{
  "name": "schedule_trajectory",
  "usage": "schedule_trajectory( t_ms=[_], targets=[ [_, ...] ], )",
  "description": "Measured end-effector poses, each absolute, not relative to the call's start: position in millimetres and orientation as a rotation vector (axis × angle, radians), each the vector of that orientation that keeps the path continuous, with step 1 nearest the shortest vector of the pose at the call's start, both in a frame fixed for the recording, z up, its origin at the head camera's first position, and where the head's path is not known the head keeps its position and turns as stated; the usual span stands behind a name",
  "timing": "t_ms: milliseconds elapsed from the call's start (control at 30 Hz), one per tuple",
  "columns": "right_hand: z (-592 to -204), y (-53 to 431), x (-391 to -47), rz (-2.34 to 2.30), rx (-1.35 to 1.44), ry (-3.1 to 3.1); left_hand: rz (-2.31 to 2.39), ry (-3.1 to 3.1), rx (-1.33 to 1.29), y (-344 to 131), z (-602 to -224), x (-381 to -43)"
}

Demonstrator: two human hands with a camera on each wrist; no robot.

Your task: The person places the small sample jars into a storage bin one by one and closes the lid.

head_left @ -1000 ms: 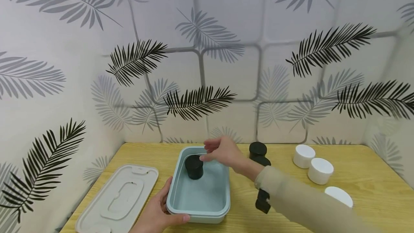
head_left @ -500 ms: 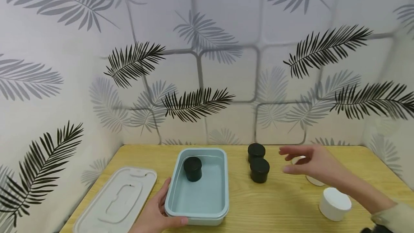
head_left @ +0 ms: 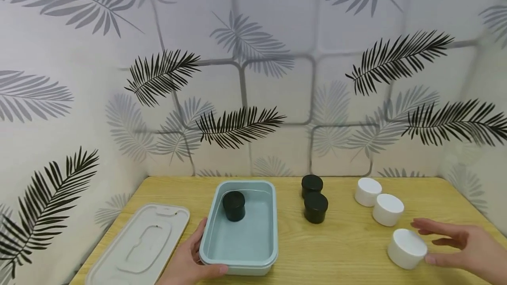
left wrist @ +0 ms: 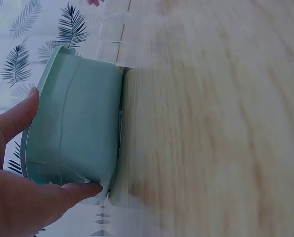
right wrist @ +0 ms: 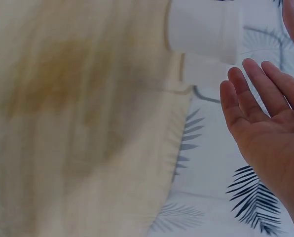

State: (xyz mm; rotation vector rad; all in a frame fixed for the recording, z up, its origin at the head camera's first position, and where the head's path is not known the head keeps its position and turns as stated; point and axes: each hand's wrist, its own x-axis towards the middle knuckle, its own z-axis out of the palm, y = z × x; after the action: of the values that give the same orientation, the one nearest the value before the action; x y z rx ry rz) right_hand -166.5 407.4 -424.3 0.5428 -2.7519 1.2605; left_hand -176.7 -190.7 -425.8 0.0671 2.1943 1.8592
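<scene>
A light blue-green plastic box (head_left: 249, 243) stands without a lid on the wooden table, with a round black-lidded jar (head_left: 233, 206) inside toward its back left. My left hand (head_left: 188, 256) grips the box's front left corner, fingers along the left side and thumb at the front. The left wrist view shows thumb and fingers spread round the box wall (left wrist: 78, 118). At the right, my right hand (head_left: 467, 245) reaches beside a round white tub (head_left: 407, 249), thumb tip right at its side and fingers behind it. In the right wrist view its fingers (right wrist: 258, 91) are extended, with the white tub (right wrist: 201, 29) just beyond.
A pale grey lid (head_left: 138, 243) lies flat left of the box. Two black jars (head_left: 315, 208) stand close together right of it. Two more white tubs (head_left: 387, 210) stand farther back on the right. A leaf-patterned curtain (head_left: 257, 78) encloses the table's back and sides.
My right hand has left the black jar in the box, swung right across the table and come down by the front white tub. The left hand stays on the box.
</scene>
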Motion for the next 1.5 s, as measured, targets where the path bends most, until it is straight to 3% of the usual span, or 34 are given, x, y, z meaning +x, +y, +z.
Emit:
schedule_trajectory(
  t_ms=[367, 700, 1267, 1500],
  targets=[
    [-452.7, 421.1, -172.1, 1.554, 0.661, -2.694, 1.833, 2.221, 0.050, -190.2, -426.8, -175.8],
    [-441.0, 408.3, -174.1, 1.438, 0.274, -2.957, 1.848, 2.219, 0.081, -190.4, -426.1, -174.4],
    [-447.4, 413.8, -177.3, 1.583, 0.307, -2.919, 1.869, 2.203, 0.104, -192.2, -426.4, -173.8],
    [-436.7, 399.5, -175.1, 1.383, 0.197, -2.982, 1.858, 2.211, 0.090, -191.8, -426.3, -174.6]
  ],
)
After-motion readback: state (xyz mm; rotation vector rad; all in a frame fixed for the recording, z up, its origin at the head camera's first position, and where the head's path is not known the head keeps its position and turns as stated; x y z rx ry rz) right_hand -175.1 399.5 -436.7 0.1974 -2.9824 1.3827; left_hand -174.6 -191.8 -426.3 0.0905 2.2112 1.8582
